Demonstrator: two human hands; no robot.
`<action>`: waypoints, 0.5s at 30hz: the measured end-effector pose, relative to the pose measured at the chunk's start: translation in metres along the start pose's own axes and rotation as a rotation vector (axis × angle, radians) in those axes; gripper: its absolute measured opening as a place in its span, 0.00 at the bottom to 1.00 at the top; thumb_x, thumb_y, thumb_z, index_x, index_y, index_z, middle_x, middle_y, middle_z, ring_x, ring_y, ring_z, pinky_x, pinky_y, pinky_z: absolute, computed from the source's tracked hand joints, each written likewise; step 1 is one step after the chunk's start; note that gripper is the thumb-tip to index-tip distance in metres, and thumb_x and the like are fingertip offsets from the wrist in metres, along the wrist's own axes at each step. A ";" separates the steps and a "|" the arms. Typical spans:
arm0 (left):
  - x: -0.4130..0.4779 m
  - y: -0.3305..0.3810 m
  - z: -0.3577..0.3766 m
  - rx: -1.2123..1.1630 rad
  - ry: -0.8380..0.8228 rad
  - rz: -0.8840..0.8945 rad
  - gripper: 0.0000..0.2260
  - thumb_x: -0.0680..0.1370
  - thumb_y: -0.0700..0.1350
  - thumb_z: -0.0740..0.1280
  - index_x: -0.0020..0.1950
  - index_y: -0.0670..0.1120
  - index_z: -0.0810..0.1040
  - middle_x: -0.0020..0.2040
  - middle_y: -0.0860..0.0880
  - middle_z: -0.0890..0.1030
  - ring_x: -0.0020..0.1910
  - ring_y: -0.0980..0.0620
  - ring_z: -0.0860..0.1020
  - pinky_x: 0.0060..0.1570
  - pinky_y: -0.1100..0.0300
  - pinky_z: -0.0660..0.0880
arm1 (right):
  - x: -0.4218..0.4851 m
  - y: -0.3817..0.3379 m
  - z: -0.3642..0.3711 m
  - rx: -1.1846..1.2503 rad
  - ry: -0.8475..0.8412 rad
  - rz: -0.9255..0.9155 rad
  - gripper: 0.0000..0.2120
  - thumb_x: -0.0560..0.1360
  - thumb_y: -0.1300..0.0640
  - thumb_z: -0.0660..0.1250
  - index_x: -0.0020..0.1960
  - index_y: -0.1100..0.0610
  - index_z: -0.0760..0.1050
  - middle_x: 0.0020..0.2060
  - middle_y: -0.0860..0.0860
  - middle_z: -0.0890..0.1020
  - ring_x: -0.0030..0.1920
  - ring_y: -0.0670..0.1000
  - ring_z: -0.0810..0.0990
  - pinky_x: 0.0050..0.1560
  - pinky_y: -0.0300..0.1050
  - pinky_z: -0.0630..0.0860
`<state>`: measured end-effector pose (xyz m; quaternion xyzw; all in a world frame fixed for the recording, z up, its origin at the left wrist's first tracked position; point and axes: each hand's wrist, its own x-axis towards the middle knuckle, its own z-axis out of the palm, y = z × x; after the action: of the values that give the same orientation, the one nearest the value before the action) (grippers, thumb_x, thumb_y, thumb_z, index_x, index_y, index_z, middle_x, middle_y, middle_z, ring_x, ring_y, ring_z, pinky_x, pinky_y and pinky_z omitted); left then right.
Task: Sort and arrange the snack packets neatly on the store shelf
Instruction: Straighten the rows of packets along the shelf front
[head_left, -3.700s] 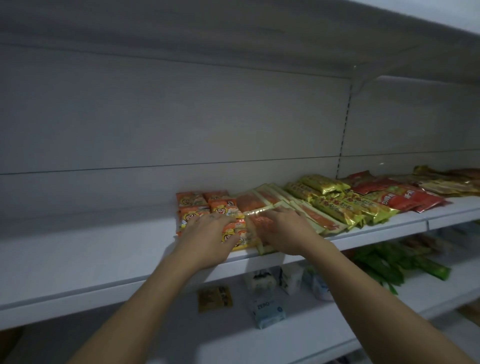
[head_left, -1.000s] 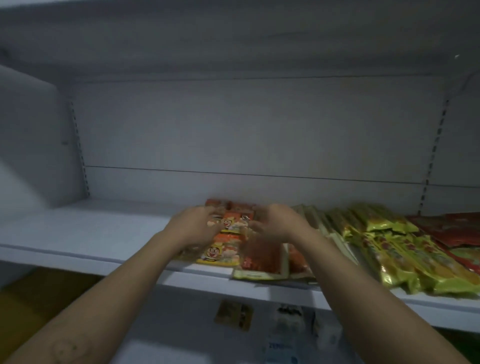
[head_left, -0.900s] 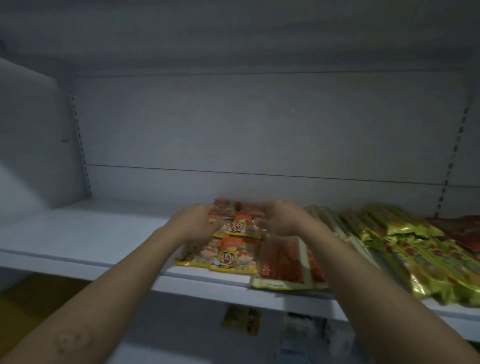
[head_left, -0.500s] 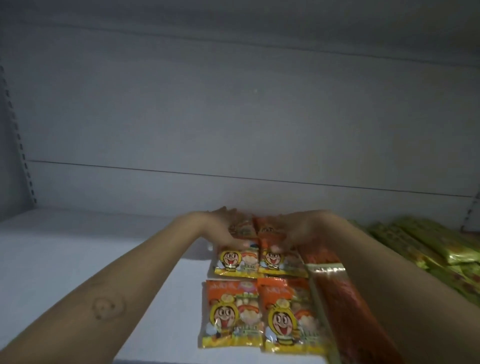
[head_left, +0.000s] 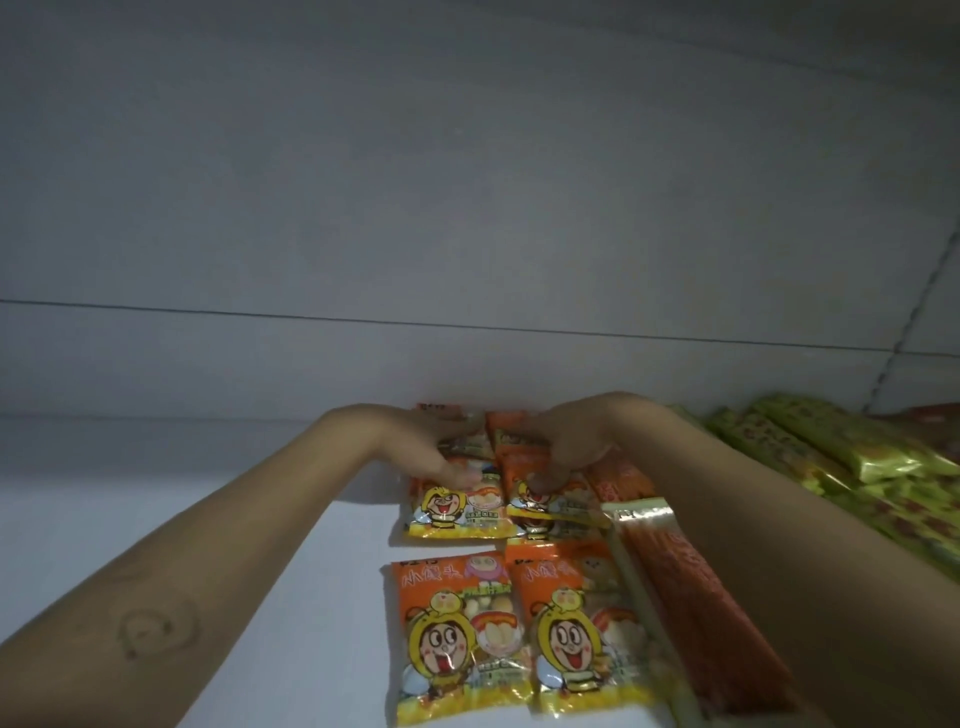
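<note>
Left hand: your left hand (head_left: 423, 447) is reaching to the back of the shelf (head_left: 182, 493), narrowed around the top of the left middle packet (head_left: 457, 512), with the thumb lying on its face and the fingers curling down behind it; the fingertips are hiding from view.
Right hand: your right hand (head_left: 569, 441) is sitting just beside the left one, gripping the right middle packet (head_left: 563, 506) the same way, thumb on top; that packet's near edge is tilting a little.
Back packets: the orange back packets (head_left: 506, 426) are peeking out between your two hands, right against the wall (head_left: 467, 208).
Front packets: two front packets (head_left: 457, 634) are lying flat side by side below your wrists, nearer you than both hands, their edges touching.
Long packet: a long packet (head_left: 696, 597) is running under your right forearm, just beside the right-hand column of orange packets.
Green packets: the green packets (head_left: 841, 467) are lying in a row beyond your right arm.
Shelf holding: all of these packets are lying flat on it; bare white board is showing beyond your left arm.
</note>
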<state>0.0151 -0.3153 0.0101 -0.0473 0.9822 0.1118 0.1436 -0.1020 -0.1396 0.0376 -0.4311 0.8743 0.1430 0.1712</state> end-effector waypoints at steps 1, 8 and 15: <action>-0.003 0.002 0.001 0.005 0.010 0.001 0.41 0.74 0.70 0.60 0.81 0.55 0.49 0.81 0.53 0.52 0.79 0.49 0.54 0.73 0.56 0.55 | -0.004 0.001 0.001 -0.007 0.017 -0.015 0.46 0.73 0.37 0.69 0.81 0.45 0.46 0.79 0.50 0.56 0.77 0.56 0.58 0.75 0.55 0.59; -0.045 0.028 -0.001 -0.002 0.244 0.125 0.27 0.77 0.64 0.63 0.72 0.52 0.72 0.66 0.51 0.77 0.62 0.49 0.76 0.62 0.53 0.74 | -0.051 -0.004 0.001 0.129 0.235 -0.169 0.37 0.73 0.37 0.69 0.78 0.47 0.61 0.74 0.49 0.68 0.73 0.54 0.68 0.72 0.52 0.64; -0.061 0.046 0.023 0.167 0.303 0.013 0.24 0.73 0.62 0.72 0.67 0.59 0.76 0.64 0.55 0.78 0.59 0.52 0.76 0.54 0.56 0.74 | -0.066 -0.022 0.022 -0.130 0.356 -0.237 0.31 0.69 0.41 0.75 0.69 0.48 0.74 0.61 0.48 0.80 0.59 0.53 0.77 0.55 0.45 0.75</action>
<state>0.0738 -0.2612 0.0163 -0.0451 0.9987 0.0221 -0.0035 -0.0431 -0.0975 0.0435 -0.5596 0.8228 0.0996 0.0018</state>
